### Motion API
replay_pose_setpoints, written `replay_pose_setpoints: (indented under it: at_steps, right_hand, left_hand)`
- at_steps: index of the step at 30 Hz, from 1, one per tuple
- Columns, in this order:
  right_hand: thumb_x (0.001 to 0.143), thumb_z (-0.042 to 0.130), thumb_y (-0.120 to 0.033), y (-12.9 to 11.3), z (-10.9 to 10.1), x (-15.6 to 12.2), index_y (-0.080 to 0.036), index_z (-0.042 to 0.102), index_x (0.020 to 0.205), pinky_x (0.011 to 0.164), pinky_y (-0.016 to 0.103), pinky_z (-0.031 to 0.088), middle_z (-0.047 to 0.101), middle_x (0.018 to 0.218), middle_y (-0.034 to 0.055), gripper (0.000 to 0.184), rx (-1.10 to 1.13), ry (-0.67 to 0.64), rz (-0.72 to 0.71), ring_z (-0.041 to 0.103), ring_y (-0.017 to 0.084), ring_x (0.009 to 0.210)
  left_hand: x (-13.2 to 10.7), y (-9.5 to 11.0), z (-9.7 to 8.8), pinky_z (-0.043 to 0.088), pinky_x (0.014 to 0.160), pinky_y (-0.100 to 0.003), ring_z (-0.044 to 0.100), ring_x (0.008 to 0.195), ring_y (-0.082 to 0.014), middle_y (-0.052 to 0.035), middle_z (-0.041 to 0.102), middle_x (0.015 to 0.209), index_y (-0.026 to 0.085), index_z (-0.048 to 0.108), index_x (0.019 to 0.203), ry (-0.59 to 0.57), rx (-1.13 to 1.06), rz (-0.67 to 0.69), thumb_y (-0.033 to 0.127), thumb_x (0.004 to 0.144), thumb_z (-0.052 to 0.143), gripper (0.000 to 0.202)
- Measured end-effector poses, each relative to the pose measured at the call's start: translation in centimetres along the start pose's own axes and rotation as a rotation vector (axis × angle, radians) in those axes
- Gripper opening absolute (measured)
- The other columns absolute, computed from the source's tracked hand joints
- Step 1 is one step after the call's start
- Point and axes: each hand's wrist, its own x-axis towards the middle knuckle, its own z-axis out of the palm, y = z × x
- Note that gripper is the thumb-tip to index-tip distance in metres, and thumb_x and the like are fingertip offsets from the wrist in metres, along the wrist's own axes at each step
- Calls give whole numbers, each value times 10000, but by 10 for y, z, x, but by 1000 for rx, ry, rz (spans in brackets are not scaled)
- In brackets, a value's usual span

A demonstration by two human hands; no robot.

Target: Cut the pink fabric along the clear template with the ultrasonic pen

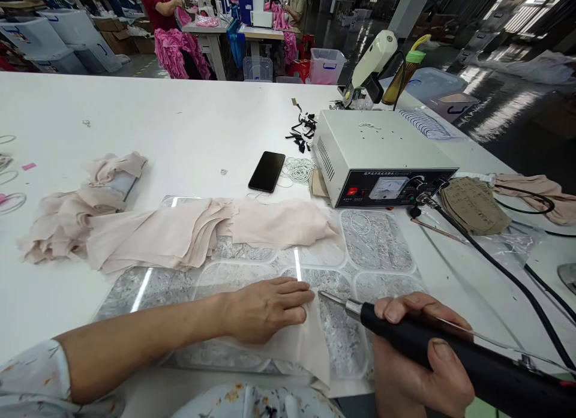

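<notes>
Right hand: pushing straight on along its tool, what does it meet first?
Likely the pale cloth under the left hand, with that hand's fingertips just beyond; whether the tool touches the cloth is unclear.

Left hand [269, 310] lies palm down; right hand [423, 352] curls.

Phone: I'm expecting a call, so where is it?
In the head view, the phone lies near centre, left of the grey box, beside thin pale loops.
</notes>
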Motion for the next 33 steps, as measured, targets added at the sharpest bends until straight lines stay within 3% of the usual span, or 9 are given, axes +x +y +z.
replay_pose_setpoints:
  at_steps: [8, 21, 33]
  right_hand:
    - [656, 492, -229, 1, 2, 0, -203, 586, 828, 488, 317, 449, 534, 749, 0, 197, 4, 13, -6, 509, 131, 548]
    - [699, 515, -212, 2, 0, -1, -193, 580, 841, 512, 322, 480, 523, 773, 5, 158, 13, -43, -28, 521, 128, 577]
    - [730, 513, -185, 4, 2, -3, -208, 579, 842, 555, 334, 492, 522, 796, 3, 132, 22, -82, 6, 527, 129, 602]
  left_hand:
    - [0, 0, 0, 407, 1094, -381, 469, 1291, -281, -151, 528, 1368, 106, 582, 974, 8, -1, 1, 73, 897, 447, 159]
    - [0, 0, 0, 410, 1090, -373, 468, 1311, -265, -167, 546, 1354, 106, 588, 973, 45, -46, -6, 56, 884, 488, 142]
    - [0, 0, 0, 421, 1098, -397, 463, 1317, -289, -166, 523, 1382, 94, 587, 986, 5, -35, -8, 58, 900, 443, 171]
